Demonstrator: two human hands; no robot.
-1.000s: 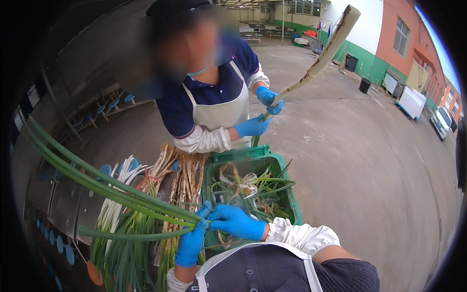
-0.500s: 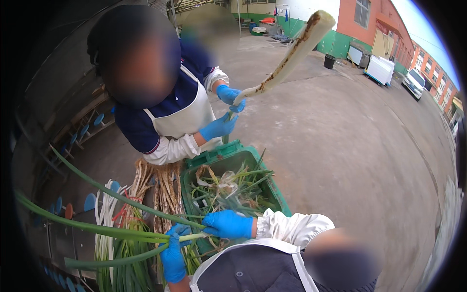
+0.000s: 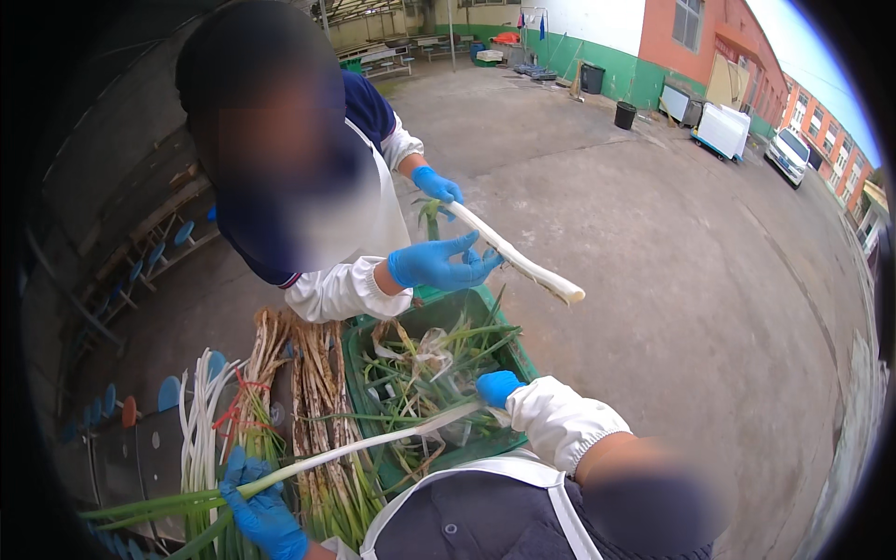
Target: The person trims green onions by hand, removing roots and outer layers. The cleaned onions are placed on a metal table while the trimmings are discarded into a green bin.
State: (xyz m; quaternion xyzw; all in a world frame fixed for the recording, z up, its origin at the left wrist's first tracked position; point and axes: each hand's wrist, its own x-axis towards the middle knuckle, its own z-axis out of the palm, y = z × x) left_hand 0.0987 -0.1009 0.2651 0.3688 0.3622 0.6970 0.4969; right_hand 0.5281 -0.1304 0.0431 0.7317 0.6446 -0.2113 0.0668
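A long scallion (image 3: 359, 451) slants across my front, its white stalk to the right and green leaves to the left. My left hand (image 3: 261, 509) is closed round it where white turns green. At the stalk's pale end, my right hand (image 3: 501, 385) is closed over the green bin (image 3: 523, 359); its fingertips are partly hidden. Both hands wear blue gloves. Across from me, a co-worker in a white apron holds another scallion (image 3: 513, 252), white end pointing right, with one gloved hand (image 3: 437, 185) round it and the other hand (image 3: 443, 263) beside it.
Leafy trimmings (image 3: 439, 359) and clear plastic lie in the bin. To its left rest unpeeled brown-skinned scallions (image 3: 322, 392), a bundle tied with red string (image 3: 252, 392) and peeled white scallions (image 3: 198, 411). A black bucket (image 3: 628, 115) and a parked white car (image 3: 789, 154) stand farther off.
My hands have moved apart, left hand down and left, right hand up and right over the bin, baring a long white stalk. The co-worker's scallion has swung down and looks cleaner.
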